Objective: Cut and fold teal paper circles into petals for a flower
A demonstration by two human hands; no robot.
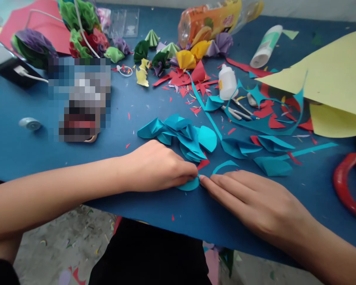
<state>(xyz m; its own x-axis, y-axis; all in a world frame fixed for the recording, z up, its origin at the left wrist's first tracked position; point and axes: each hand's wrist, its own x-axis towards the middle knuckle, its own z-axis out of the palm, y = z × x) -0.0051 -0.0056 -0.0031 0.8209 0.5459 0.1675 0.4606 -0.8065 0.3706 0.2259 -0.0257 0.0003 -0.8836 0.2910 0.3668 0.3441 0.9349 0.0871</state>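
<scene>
At the far left of the blue bench (56, 156), a black-and-white box (6, 65) has a white cable (32, 76) plugged into it, with a purple-and-green ruffled paper ball (34, 45) behind. A small round cap (30, 124) sits nearer the front, and a phone (90, 99), mostly pixelated, lies to its right. Next comes the left hand (160, 164), palm down, its fingers bent together and clamped on a turquoise paper disc (190, 185) close to the front edge; the hand covers the disc's left part. Just beyond that hand lies a pile of folded turquoise paper pieces (180, 136), and farther back are red paper scraps (192, 75) and a clear bottle with an orange label (210, 21), on its side. A narrow curved turquoise strip (225, 164) lies by the fingers of the right hand (261, 202), which are held close together, the foremost tip at the disc's right edge; whether they grip it I cannot tell. Behind this hand a small white squeeze bottle (227, 82) stands upright, while a white tube with a green label (267, 45) lies farther back. A pale yellow paper sheet (323, 71) spreads toward the right edge, and a red handle (347, 182), cut off by the frame, lies in front of it.
</scene>
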